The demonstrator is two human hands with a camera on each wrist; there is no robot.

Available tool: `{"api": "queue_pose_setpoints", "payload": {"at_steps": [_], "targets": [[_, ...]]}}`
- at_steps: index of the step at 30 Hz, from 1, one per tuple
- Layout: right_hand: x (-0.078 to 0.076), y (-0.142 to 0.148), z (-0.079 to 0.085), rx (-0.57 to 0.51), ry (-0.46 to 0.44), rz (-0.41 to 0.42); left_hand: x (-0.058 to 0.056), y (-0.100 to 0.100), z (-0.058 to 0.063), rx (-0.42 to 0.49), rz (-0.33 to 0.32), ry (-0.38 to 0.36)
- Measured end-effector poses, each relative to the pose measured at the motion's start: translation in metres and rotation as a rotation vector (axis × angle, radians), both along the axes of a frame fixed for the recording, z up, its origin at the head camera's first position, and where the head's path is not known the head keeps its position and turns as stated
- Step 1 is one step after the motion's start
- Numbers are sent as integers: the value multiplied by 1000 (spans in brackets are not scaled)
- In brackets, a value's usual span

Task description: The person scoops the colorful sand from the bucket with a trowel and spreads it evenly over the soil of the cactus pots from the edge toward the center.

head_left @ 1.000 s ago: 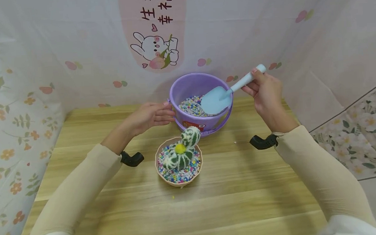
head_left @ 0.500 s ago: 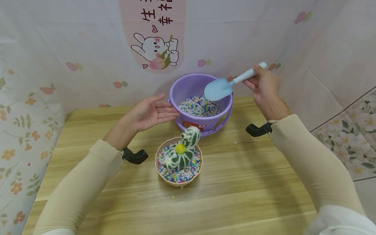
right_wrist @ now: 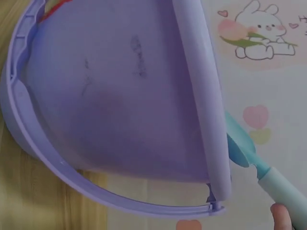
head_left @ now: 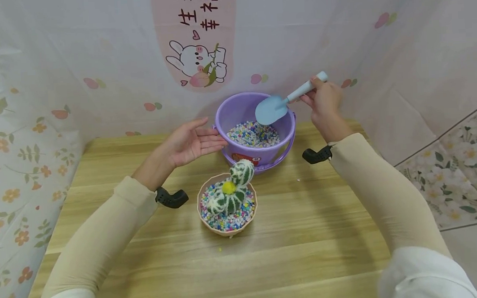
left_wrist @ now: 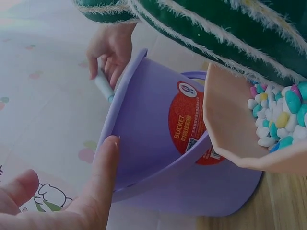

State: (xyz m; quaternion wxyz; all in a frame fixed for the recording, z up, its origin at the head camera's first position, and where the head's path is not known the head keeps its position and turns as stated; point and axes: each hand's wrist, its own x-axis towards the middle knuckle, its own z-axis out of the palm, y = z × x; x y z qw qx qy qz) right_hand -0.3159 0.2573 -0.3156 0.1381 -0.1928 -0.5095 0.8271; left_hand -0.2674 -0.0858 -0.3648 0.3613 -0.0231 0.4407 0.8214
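My right hand (head_left: 326, 100) grips the handle of a light blue trowel (head_left: 270, 110), its blade tilted over the inside of a purple bucket (head_left: 265, 154). Small multicoloured pebbles (head_left: 250, 135) cover the bucket's bottom, and none can be made out on the blade. At the bucket's left side my left hand (head_left: 193, 143) has straight fingers against or very near the wall, palm turned up. In front stands a peach pot (head_left: 228, 233) of similar pebbles with a fuzzy green cactus (head_left: 232, 201). The left wrist view shows the bucket's red label (left_wrist: 187, 124).
The bucket's purple carrying handle (right_wrist: 72, 175) hangs down at its front right. Behind it rises a printed cloth backdrop (head_left: 116, 61). A few stray pebbles, one yellow (head_left: 220, 250), lie on the wooden table (head_left: 292, 254).
The trowel has risen from low over the pebbles, then shifted slightly left and back with my right hand. My left hand has turned palm up; the bucket and pot stay put.
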Motion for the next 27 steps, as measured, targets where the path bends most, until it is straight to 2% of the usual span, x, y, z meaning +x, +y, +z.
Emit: {"api": "queue_pose_setpoints", "payload": {"at_steps": [5, 11, 14, 18, 20, 23, 27], "targets": [[-14, -10, -2, 71, 3, -6, -1, -1, -1, 14, 2, -8], [-26, -24, -4, 136, 66, 54, -1, -1, -1, 19, -2, -1], [-30, -31, -3, 226, 80, 94, 0, -1, -1, 21, -5, 9], [-37, -36, -3, 351, 38, 130, 1, -2, -2, 19, -7, 16], [-40, -37, -4, 379, 32, 148, 0, -2, -2, 21, -11, 15], [-44, -40, -6, 397, 56, 196, 0, -1, -3, 20, -17, 15], [-48, -44, -8, 422, 112, 304, -1, -1, -3, 15, -9, 14]]}}
